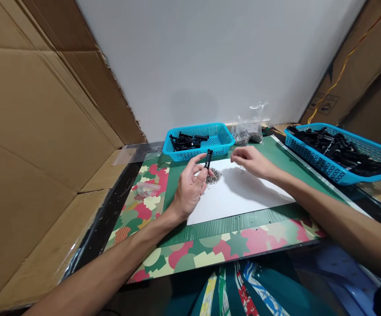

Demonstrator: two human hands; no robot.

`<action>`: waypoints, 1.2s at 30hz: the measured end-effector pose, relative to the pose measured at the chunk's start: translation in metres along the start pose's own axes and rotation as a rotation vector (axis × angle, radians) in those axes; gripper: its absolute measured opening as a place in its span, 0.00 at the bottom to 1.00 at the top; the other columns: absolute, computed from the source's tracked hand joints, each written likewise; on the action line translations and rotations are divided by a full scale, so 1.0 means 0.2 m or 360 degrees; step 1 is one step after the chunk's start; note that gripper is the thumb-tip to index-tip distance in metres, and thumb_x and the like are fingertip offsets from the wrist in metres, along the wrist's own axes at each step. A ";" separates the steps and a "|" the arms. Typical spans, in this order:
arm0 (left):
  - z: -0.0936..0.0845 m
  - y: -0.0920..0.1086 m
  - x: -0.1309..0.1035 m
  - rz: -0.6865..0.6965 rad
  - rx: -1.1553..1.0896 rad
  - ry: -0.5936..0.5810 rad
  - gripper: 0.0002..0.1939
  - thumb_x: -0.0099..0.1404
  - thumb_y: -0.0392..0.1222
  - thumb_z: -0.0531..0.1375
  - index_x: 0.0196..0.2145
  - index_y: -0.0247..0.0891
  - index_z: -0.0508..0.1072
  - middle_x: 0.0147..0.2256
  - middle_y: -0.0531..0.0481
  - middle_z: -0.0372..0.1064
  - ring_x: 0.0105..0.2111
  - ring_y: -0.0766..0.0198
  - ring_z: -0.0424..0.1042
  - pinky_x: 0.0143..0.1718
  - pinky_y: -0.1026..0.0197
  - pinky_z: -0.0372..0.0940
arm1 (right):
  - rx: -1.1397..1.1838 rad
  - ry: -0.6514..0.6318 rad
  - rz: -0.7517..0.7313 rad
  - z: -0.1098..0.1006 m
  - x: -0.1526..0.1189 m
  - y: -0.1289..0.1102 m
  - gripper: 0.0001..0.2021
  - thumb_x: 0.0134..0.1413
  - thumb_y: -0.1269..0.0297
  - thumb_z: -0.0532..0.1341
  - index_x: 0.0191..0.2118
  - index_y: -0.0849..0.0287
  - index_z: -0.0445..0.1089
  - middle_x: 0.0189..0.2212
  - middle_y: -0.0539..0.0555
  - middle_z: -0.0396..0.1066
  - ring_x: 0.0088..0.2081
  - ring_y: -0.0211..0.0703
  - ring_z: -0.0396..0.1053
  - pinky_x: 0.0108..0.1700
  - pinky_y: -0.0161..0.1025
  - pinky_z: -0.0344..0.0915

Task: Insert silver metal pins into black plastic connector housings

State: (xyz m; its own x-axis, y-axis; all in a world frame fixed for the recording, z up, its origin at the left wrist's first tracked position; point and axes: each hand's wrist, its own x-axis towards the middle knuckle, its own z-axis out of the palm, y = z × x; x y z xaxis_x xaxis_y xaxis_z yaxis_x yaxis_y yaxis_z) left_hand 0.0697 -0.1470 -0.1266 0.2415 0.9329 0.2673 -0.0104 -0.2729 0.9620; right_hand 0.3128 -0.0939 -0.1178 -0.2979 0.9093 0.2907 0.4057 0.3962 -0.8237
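Upright between the thumb and fingers of my left hand (192, 184) is a slim black plastic part (208, 159). Just behind and below it, a pile of small metal pieces (214, 176) lies on a white sheet (239, 195); each piece is too small to name. My right hand (249, 160) hovers over the sheet's far side, to the right of the pile. Its fingers are curled together, and whatever may be between the fingertips is hidden. A few loose metal bits (242, 170) lie on the paper near that hand.
A blue basket (197, 154) with black parts stands behind my hands. Another blue basket (342, 173), fuller, is at right. Clear bags of small metal pieces (254, 134) stand against the white wall. A small plastic bag (148, 189) lies at left. Cardboard (45, 131) walls the left side.
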 end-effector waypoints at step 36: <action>0.00 -0.06 0.00 -0.0003 0.0075 -0.0030 0.21 0.75 0.53 0.59 0.58 0.37 0.70 0.35 0.53 0.71 0.17 0.76 0.59 0.18 0.68 0.54 | -0.0552 -0.0365 -0.0045 0.13 -0.04 -0.03 0.06 0.61 0.69 0.64 0.33 0.61 0.78 0.27 0.54 0.76 0.27 0.41 0.65 0.32 0.40 0.56</action>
State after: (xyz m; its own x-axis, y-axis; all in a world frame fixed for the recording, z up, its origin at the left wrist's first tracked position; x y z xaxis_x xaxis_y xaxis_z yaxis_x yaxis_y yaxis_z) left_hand 0.0699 -0.1427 -0.1383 0.2597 0.9289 0.2638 0.0360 -0.2823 0.9587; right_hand 0.2909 -0.1065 -0.1282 -0.4819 0.8610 0.1629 0.6499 0.4758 -0.5926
